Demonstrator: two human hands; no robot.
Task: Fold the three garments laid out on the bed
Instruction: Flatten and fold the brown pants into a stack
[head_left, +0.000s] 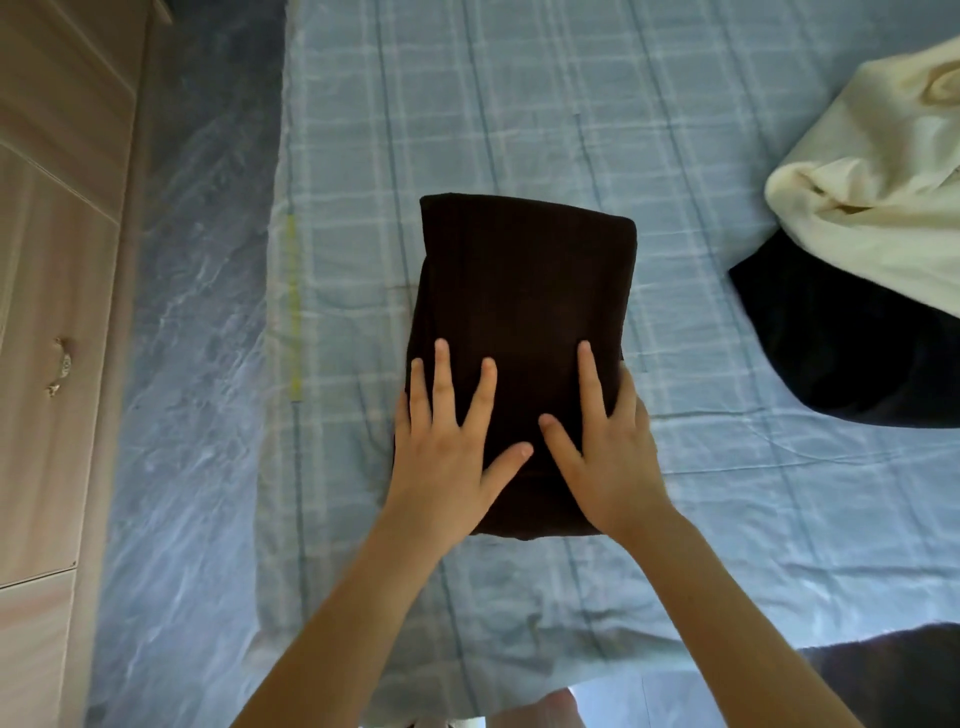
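Observation:
A dark brown garment (524, 280) lies folded into a compact rectangle in the middle of the blue checked bed (519, 104). My left hand (447, 441) rests flat on its near left part, fingers spread. My right hand (602, 441) presses flat on its near right part, with the outer fingers curled over the right edge. At the right edge of the bed a cream garment (878, 176) lies crumpled on top of a dark navy garment (841, 343).
A wooden wardrobe (57, 312) with a metal handle stands at the left, across a strip of blue marbled floor (197, 364). Another dark cloth (893, 675) shows at the bottom right corner.

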